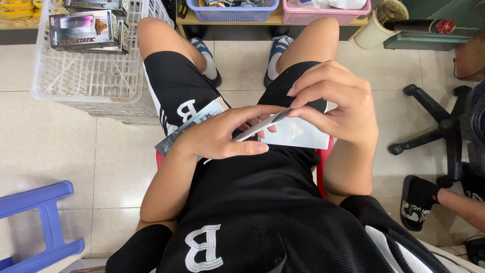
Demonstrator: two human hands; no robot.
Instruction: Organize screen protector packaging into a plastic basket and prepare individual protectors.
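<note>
Black shirt (242, 202) fills the lower frame; above it, mid-frame, left hand (222, 136) and right hand (336, 103) pinch a thin flat card (262, 126), probably a screen protector, long axis rising rightward.

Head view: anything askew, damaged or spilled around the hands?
Nothing stands out. Both hands, left and right, hold a thin flat sheet edge-on over the lap, above a white packet and a dark packet. The white basket on the floor holds boxed items, upright. No spill or damage visible.
</note>
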